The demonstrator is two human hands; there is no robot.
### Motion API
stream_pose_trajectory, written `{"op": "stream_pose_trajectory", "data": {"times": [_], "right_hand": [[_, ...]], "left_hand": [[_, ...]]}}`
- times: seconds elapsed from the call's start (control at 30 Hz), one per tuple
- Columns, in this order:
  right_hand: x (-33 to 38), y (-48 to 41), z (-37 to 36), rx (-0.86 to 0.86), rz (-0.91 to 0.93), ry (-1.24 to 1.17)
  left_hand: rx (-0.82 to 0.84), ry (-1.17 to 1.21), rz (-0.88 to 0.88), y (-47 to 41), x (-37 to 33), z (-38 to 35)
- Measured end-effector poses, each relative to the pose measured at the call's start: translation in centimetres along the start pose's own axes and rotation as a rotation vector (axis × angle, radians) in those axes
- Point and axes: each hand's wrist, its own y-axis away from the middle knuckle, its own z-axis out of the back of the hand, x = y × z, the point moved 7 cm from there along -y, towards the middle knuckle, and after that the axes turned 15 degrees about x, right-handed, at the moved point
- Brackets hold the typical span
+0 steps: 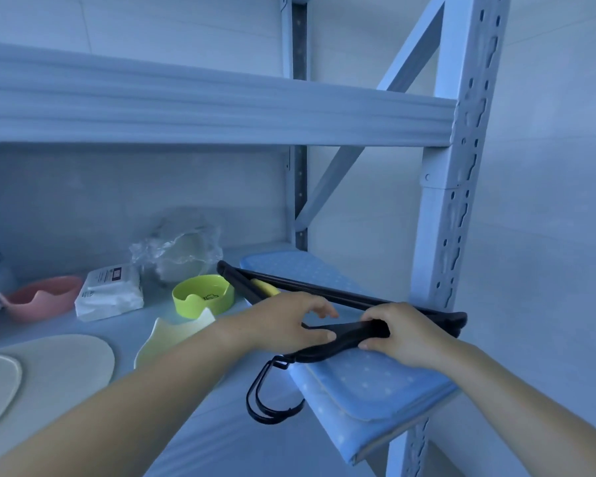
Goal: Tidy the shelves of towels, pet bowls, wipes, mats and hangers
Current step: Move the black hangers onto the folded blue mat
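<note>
1. The left hand (289, 321) is half closed. Its thumb presses on the near edge of a bundle of black plastic hangers (344, 333), and its fingers curl over the top.
2. The right hand (398, 335), at 3 o'clock of the left, grips the same bundle, with its fingers wrapped over the top and its thumb underneath.
3. The hangers lie flat on a folded light-blue dotted fabric mat (375, 383) at the shelf's right end. Their wire hooks hang off the mat's edge at 7 o'clock.
4. At 9 o'clock of the hands stands a lime-green round pet bowl (203, 296). A pale cream cat-eared bowl (172, 335) sits just beside it at 7 o'clock.
5. Further towards 9 o'clock are a white soft pack of wipes (109, 294) and a pink cat-eared bowl (42, 297).
6. Two beige oval mats (66, 359) lie at the lower left of the white metal shelf (221, 122).
</note>
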Motion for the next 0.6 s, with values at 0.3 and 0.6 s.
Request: {"op": "stream_pose_trajectory", "data": {"times": [0.3, 0.6], "right_hand": [[-3.3, 1.3, 1.6, 0.101, -0.011, 0.111], [-4.1, 1.6, 1.4, 0.081, 0.102, 0.094]], "left_hand": [[-0.032, -0.194, 0.260, -2.2, 0.1, -2.3], [-0.096, -0.307, 0.274, -2.1, -0.3, -2.2]]}}
